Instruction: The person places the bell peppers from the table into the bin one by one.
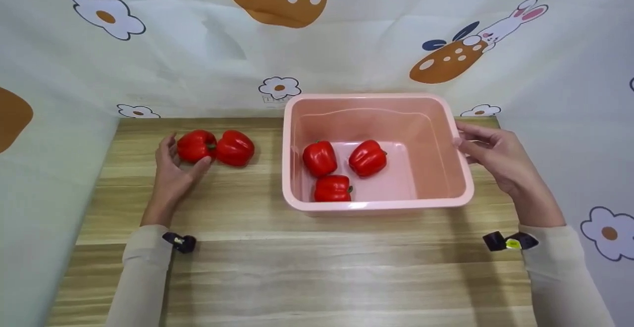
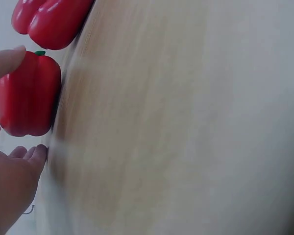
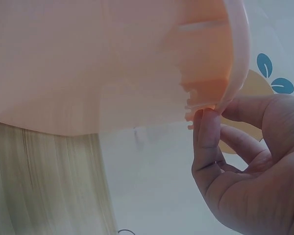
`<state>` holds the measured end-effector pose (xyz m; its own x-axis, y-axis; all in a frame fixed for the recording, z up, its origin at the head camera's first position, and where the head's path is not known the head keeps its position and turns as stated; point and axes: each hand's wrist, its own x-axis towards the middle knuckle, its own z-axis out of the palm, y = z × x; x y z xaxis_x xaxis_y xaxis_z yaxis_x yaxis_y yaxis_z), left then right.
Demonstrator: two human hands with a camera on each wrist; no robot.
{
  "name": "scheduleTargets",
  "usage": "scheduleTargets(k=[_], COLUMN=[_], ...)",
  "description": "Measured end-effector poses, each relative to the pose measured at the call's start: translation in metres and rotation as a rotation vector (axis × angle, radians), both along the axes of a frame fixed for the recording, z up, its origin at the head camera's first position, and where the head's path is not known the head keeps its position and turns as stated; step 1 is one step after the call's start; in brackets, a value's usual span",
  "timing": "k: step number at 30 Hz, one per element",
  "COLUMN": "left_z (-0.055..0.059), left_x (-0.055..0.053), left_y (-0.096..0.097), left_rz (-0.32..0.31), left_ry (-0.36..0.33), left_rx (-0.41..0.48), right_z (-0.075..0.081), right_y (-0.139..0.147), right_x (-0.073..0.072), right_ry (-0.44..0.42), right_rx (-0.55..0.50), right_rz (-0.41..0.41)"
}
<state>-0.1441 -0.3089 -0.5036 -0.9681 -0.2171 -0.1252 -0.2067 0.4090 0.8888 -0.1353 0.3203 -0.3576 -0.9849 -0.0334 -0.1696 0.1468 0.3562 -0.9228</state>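
My left hand (image 1: 173,171) is spread round a red bell pepper (image 1: 194,146) on the table. In the left wrist view the thumb (image 2: 7,63) overlaps that pepper near its green stem, while the other fingers show a small gap from it. Beside it lies a second bell pepper (image 1: 235,148). My right hand (image 1: 505,161) pinches the right rim of a pink plastic basin (image 1: 376,205) between thumb and fingers, plainly seen in the right wrist view. Inside the basin, toward its left and middle, are three more red bell peppers (image 1: 368,158).
The wood-grain table (image 1: 317,267) runs up to a pale curtain (image 1: 188,44) printed with flowers and a rabbit, at the back and both sides. Dark wrist devices (image 1: 181,242) sit on both sleeves.
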Motion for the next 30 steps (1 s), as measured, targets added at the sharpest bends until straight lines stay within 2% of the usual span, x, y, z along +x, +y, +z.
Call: scheduleTargets(k=[6,9,12,19,25,30], left_z=[0.001,0.000,-0.001,-0.003,-0.003,-0.004], left_x=[-0.009,-0.017,-0.022,-0.022,-0.026,-0.029], left_y=[0.005,0.009,0.009,0.003,0.008,0.012], left_rz=[-0.031,-0.063,-0.067,-0.056,-0.049,-0.016], left_ry=[-0.002,0.025,0.049,0.006,0.045,0.054], left_rx=[-0.017,-0.024,-0.026,-0.034,-0.039,-0.057], right_z=[-0.002,-0.003,-0.003,-0.002,-0.002,-0.003], right_y=[0.004,0.007,0.007,0.004,0.004,0.005], right_x=[0.002,0.005,0.004,-0.001,0.000,0.001], right_ry=[0.008,0.016,0.022,0.034,0.035,0.029], right_rx=[-0.060,-0.062,-0.079,-0.083,-0.081,-0.069], right_rz=[0.038,0.035,0.043,0.073,0.067,0.058])
